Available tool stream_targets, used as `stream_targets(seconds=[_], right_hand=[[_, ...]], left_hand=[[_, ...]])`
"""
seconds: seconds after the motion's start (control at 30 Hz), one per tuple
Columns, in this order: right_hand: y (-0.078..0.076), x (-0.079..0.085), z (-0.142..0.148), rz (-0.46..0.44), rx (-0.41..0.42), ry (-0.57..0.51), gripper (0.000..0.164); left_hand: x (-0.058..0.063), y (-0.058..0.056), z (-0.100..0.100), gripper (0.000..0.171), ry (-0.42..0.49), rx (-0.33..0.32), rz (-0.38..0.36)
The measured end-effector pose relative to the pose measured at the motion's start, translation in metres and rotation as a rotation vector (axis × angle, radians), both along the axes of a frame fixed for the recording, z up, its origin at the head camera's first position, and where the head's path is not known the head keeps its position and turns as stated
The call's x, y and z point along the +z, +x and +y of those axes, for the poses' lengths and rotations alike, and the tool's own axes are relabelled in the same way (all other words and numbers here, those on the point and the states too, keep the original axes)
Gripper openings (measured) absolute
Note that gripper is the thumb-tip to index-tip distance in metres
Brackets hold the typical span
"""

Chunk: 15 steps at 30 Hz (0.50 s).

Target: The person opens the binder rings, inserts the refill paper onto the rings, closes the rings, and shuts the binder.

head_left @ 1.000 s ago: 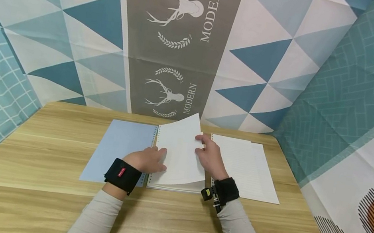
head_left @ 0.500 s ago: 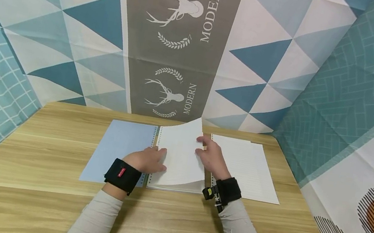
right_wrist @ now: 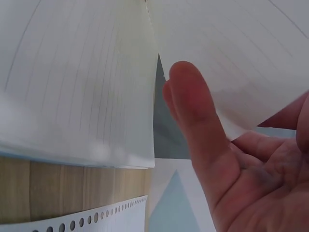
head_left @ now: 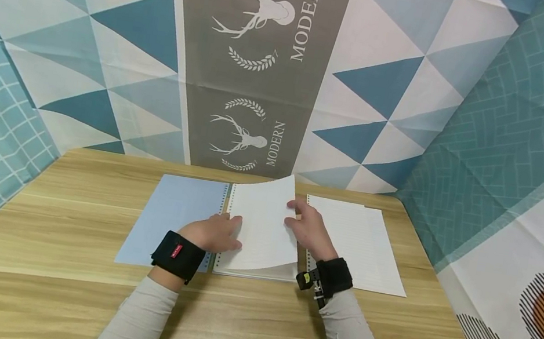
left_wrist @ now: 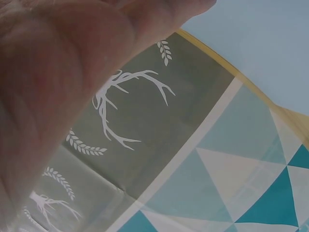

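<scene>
In the head view, a stack of hole-punched loose-leaf paper (head_left: pixel 256 275) lies mid-table, its top sheet (head_left: pixel 261 220) lifted and bowed along the right side. My right hand (head_left: pixel 309 229) pinches that sheet's right edge; the right wrist view has the thumb (right_wrist: pixel 193 101) on one face and other fingers partly hidden behind the paper. My left hand (head_left: pixel 214 232) rests with extended fingers on the sheet's punched left edge. Under its wrist side lies a light-blue cover (head_left: pixel 165 212) with holes along its right edge. The left wrist view shows only part of the left hand (left_wrist: pixel 58 82).
Right of the stack lie ruled, punched sheets (head_left: pixel 333 237), with another white sheet (head_left: pixel 382 256) overlapping at their right. All rest on a wooden table (head_left: pixel 57 231). A patterned cloth backdrop (head_left: pixel 260 74) rises behind the table's far edge.
The top sheet has shifted slightly right and its raised far corner has dropped a little. My right hand has moved slightly right with it. The left hand has stayed in place.
</scene>
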State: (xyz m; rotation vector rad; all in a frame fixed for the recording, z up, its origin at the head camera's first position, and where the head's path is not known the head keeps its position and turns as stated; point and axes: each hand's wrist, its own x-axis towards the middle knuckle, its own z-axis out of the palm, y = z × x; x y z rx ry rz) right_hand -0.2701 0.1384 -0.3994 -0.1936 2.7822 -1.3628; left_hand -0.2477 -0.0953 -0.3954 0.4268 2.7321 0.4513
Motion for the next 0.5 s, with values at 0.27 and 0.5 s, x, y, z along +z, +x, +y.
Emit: stream_targets(seconds=[0.27,0.5], right_hand=[[-0.0027,-0.0015,0.0049,-0.049,0.022,0.024,0.044],[-0.003,-0.0034,0.0103,-0.142,0.057,-0.001,0.05]], left_hand=[[-0.0007,0.0006,-0.0015,0.08,-0.004,0.019,-0.028],[0.0011,0.0019,-0.0038,0.081,-0.01,0.019,-0.037]])
